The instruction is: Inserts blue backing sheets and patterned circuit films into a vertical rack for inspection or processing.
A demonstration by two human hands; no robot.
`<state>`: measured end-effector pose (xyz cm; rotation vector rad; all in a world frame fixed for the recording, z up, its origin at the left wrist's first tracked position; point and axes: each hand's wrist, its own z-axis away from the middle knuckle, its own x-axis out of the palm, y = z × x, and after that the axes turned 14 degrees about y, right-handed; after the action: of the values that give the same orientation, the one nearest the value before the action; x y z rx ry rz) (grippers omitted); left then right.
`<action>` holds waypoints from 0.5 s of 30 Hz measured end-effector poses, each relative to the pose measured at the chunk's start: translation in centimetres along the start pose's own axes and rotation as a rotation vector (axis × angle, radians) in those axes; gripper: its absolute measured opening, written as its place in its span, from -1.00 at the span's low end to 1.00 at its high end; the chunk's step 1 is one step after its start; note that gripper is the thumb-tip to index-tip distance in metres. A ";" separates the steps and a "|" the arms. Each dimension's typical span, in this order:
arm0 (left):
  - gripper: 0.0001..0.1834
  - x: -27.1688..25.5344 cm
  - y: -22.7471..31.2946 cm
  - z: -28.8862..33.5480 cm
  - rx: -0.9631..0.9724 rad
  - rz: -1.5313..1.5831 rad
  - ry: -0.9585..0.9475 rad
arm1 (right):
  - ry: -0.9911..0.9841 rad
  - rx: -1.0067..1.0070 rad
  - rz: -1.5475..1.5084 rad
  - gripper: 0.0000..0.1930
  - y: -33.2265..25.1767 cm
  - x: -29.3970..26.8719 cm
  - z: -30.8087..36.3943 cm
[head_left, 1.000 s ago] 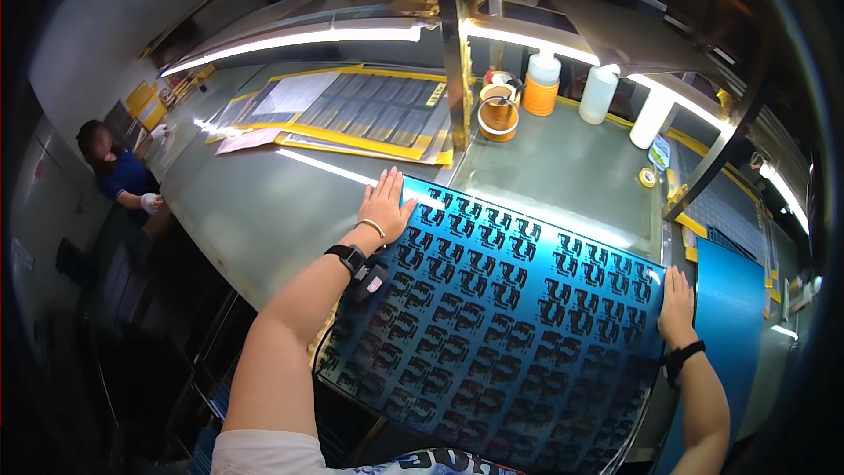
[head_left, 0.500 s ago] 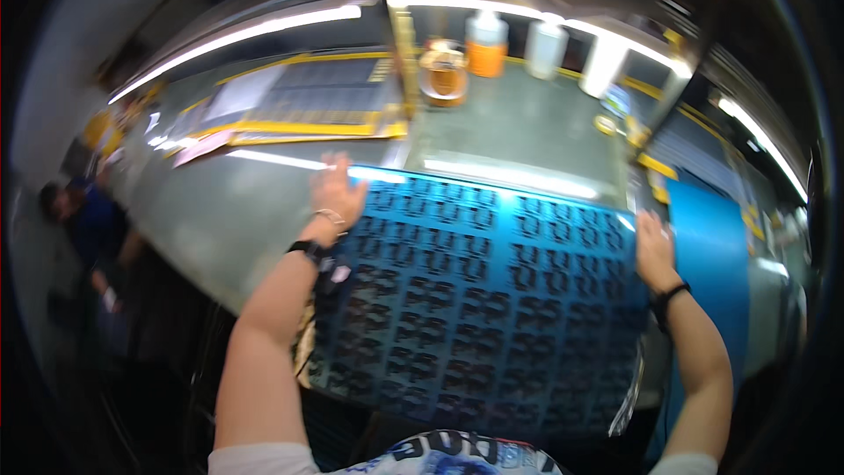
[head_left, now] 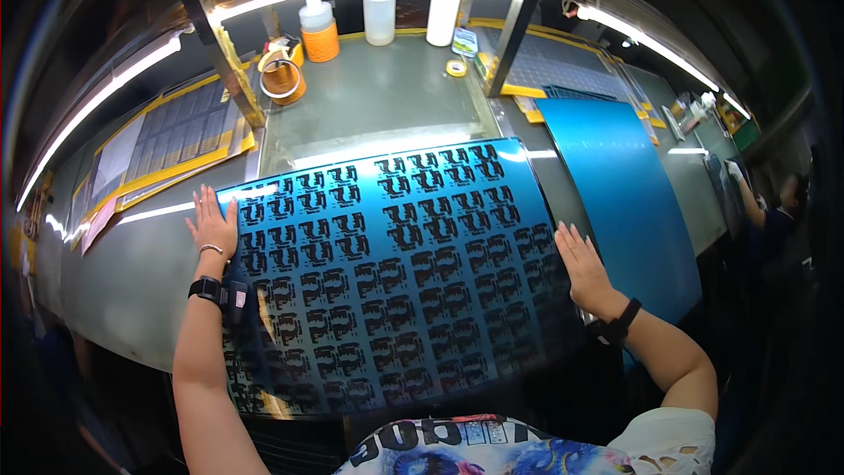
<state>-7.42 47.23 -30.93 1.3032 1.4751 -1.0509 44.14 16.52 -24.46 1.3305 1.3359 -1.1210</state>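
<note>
A large glossy blue sheet (head_left: 374, 251) with rows of black printed shapes lies in front of me, its near part reaching the table's front edge. My left hand (head_left: 214, 224) rests against the sheet's left edge near its far corner, fingers stretched out. Along the right edge, about midway down, my right hand (head_left: 580, 259) touches the sheet with straight fingers close together. Neither hand is wrapped round anything. To the right lies a plain blue sheet (head_left: 615, 202), apart from my right hand.
Behind the printed sheet stand an orange-filled bottle (head_left: 319, 35), a clear bottle (head_left: 379, 18), a white cylinder (head_left: 444, 16) and a brown-orange container (head_left: 282, 81). A tape roll (head_left: 455, 68) lies nearby. Yellow-edged frames (head_left: 180, 127) flank metal posts (head_left: 215, 44). Another person (head_left: 774, 220) is at far right.
The view has swung to the right, so the bench items appear further left. My right hand is now lower along the sheet's right edge; my left stays by the far left corner.
</note>
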 end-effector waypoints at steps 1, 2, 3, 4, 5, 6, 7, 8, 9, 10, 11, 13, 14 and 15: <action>-0.29 0.1 -0.1 -0.1 0.004 -0.003 0.013 | 0.039 -0.009 0.010 -0.32 -0.1 0.0 0.8; -0.29 0.2 0.0 -0.1 0.021 -0.004 0.013 | 0.037 0.008 0.007 -0.32 -0.2 0.3 1.2; -0.29 0.2 0.2 0.0 0.006 -0.044 0.007 | 0.090 0.020 -0.003 -0.33 -0.3 0.9 1.1; -0.29 0.0 0.1 0.1 -0.011 -0.086 0.003 | 0.145 0.030 -0.015 -0.33 -0.5 1.4 0.9; -0.23 -0.6 0.1 0.3 -0.015 -0.076 -0.010 | 0.157 0.020 0.016 -0.35 -0.6 1.8 0.9; -0.23 -1.2 0.3 0.9 -0.008 -0.082 -0.007 | 0.159 0.028 0.009 -0.35 -0.6 2.1 1.0; -0.19 -1.8 0.5 1.7 -0.033 -0.104 -0.046 | 0.171 0.020 0.036 -0.36 -0.6 2.4 1.1; -0.15 -2.3 0.5 2.3 -0.060 -0.127 -0.084 | 0.184 0.010 0.062 -0.36 -0.5 2.7 1.1; -0.07 -2.2 0.1 3.8 -0.052 -0.082 -0.095 | 0.170 -0.002 0.094 -0.35 -0.2 2.7 1.5; -0.05 -2.0 -1.1 5.9 -0.067 0.005 -0.076 | 0.169 0.013 0.089 -0.35 0.1 2.6 1.5; -0.07 -2.6 -2.0 8.5 -0.024 0.042 -0.086 | 0.125 0.009 0.057 -0.34 0.4 2.4 1.7; -0.10 -4.2 -4.2 14.9 0.027 0.043 -0.101 | 0.054 -0.017 0.000 -0.30 1.7 2.1 1.9; -0.12 -4.6 -6.5 18.1 0.045 0.061 -0.057 | 0.040 -0.059 -0.074 -0.30 2.5 2.0 1.8; -0.13 -5.8 -7.5 21.1 0.009 0.037 -0.111 | 0.029 -0.092 -0.098 -0.33 3.2 1.6 1.9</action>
<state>-12.92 24.79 -30.37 1.2538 1.3597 -1.0896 47.33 14.98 -26.39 1.2296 1.4705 -1.0959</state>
